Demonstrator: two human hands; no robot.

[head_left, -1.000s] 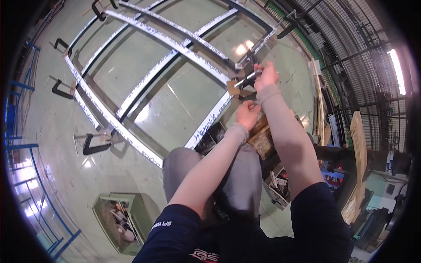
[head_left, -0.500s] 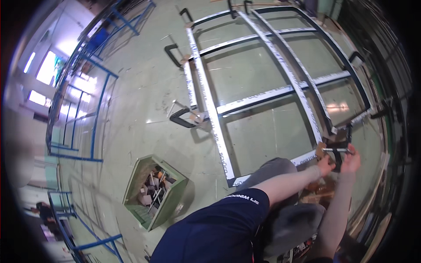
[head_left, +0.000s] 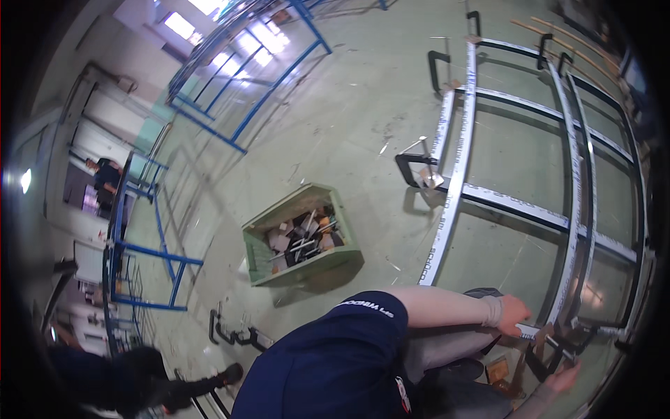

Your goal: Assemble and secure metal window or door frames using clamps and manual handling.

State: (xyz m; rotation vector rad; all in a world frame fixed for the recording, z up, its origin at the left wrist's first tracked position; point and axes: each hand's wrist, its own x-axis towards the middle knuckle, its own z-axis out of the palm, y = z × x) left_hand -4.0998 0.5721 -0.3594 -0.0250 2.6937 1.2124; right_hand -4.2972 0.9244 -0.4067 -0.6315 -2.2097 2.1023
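Observation:
A large rectangular frame of white-taped bars with dark sides [head_left: 453, 202] lies over the floor to the right. My left hand [head_left: 511, 315] rests by the near bar of the frame, its fingers stretched toward the bar's end. At the near right corner a dark C-clamp [head_left: 541, 362] with a silver screw sits against the frame. My right hand [head_left: 562, 378] is closed at the handle end of that screw, its fingertips partly blurred. Farther along the left side, another C-clamp [head_left: 408, 170] grips the frame with a small wooden pad.
A green open bin [head_left: 349, 255] holds clamps and wooden blocks. Loose clamps [head_left: 237, 338] lie left of me. A wooden block [head_left: 497, 369] is by my knees. Blue metal racks [head_left: 241, 133] stand at left. One person's leg [head_left: 202, 384] shows lower left; another person [head_left: 106, 178] stands far off.
The view has swung left, bringing in a person's leg and loose clamps. My left hand has moved from beside the clamp to the near bar. My right hand stays at the clamp's screw.

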